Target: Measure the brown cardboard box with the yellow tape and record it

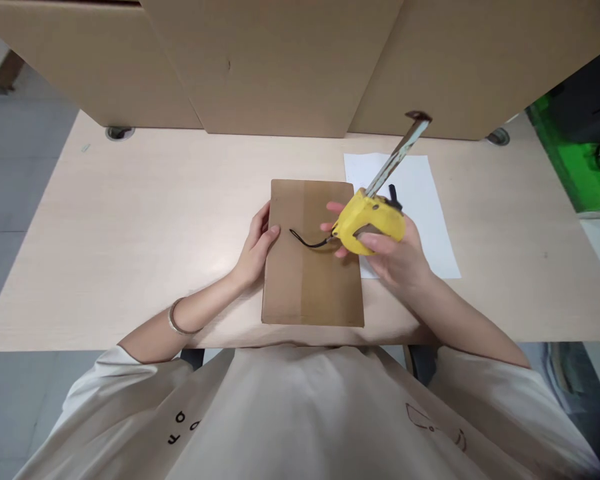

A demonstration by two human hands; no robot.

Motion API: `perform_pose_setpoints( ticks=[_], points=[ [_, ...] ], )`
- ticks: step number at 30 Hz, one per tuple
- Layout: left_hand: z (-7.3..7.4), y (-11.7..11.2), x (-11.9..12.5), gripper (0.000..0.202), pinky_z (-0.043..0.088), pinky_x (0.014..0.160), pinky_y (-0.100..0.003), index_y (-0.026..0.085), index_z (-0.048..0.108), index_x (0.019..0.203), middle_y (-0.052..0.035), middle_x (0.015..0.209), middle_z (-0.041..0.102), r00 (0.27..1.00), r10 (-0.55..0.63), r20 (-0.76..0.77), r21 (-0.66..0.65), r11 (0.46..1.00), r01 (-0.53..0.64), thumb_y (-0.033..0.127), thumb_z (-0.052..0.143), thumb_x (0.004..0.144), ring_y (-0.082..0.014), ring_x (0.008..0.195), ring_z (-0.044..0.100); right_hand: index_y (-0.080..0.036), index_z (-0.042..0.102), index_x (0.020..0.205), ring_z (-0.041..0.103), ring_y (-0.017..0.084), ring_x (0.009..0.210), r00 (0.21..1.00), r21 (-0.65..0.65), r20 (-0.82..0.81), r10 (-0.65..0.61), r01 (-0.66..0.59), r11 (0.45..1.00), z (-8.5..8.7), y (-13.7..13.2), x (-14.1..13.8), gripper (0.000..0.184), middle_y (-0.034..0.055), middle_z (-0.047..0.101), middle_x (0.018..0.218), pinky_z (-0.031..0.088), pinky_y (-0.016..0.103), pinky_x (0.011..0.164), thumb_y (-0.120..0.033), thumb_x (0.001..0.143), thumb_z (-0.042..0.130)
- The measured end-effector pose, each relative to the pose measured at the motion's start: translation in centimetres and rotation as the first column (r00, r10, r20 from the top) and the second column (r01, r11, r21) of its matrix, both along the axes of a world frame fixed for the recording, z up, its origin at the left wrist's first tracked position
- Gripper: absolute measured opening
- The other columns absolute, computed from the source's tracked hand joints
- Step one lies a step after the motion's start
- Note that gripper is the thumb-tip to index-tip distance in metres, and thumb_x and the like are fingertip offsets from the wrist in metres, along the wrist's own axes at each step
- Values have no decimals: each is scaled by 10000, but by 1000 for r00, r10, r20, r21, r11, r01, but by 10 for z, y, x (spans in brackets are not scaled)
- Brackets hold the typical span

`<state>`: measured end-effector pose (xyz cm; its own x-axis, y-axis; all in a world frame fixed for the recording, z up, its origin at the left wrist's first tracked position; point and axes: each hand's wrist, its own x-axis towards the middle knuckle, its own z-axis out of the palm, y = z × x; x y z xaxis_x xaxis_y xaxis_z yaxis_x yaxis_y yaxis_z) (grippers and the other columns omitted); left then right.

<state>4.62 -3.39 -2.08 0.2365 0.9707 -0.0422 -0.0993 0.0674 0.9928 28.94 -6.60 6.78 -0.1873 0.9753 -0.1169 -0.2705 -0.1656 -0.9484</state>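
Note:
A yellow tape measure (350, 223) is in my right hand (403, 257), held above the right part of a cardboard box. A short length of its metal blade (397, 157) sticks out up and to the right, with the hook at the end. The black wrist strap (307, 243) dangles to the left over the box. My left hand (257, 247) grips the left edge of the brown cardboard box (310, 287), thumb on top and the other fingers down its side, partly hidden. The box lies flat near the table's front edge, a strip of tape along its top.
On the pale wooden table (130, 227), a white sheet of paper (430, 233) lies partly under my right hand. Tall cardboard panels (280, 73) stand along the back edge. Cable holes (119, 133) sit at the rear corners. Something green and black (575, 160) is beyond the right edge.

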Motion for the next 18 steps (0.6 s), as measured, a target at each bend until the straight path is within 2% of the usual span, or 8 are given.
perform_pose_setpoints(
  ticks=[3,6,9,12,15,18],
  points=[
    [2,-1,2,579,378,1315,-497,347,457,1509,-39,1730,408,1000,3,31,-26,1000,-3,530,620,985,-297,1617,374,-232,626,1225,754,299,1040,999,-58,-15,31,-32,998,18,14,15,573,113,737,1257,619,349,648,-418,719,820],
    [2,-1,3,580,397,1302,-501,343,457,1507,-40,1716,433,999,13,51,-37,999,-11,518,624,981,-302,1609,389,-201,716,1119,752,288,1003,979,-109,110,173,-161,981,33,32,29,457,105,759,1181,609,345,682,-456,748,797],
    [2,-1,2,573,381,1311,-499,337,466,1501,-38,1713,435,999,20,37,-33,999,-19,511,630,981,-302,1611,382,-193,756,945,735,213,981,894,-123,327,307,-281,952,42,54,38,303,63,777,1113,596,273,769,-414,763,854],
    [0,1,0,564,360,1322,-493,336,482,1489,-35,1720,420,1000,18,2,-3,1000,-18,515,640,978,-299,1613,370,-188,769,872,704,163,908,841,-157,382,383,-349,924,48,76,37,293,47,782,1033,579,221,750,-417,734,887],
    [-2,3,1,565,364,1313,-495,329,490,1477,-43,1710,433,1000,24,17,1,1000,-24,507,645,964,-298,1596,394,-160,779,911,709,200,903,823,-230,338,456,-397,888,52,94,30,370,82,773,1017,603,270,719,-393,661,920],
    [-3,6,5,510,385,1292,-488,313,532,1418,-49,1663,489,995,72,68,-21,997,-71,527,604,961,-297,1566,430,-165,758,876,722,263,925,777,-227,403,483,-426,876,50,112,21,350,107,761,1007,622,352,695,-401,680,926]
  ],
)
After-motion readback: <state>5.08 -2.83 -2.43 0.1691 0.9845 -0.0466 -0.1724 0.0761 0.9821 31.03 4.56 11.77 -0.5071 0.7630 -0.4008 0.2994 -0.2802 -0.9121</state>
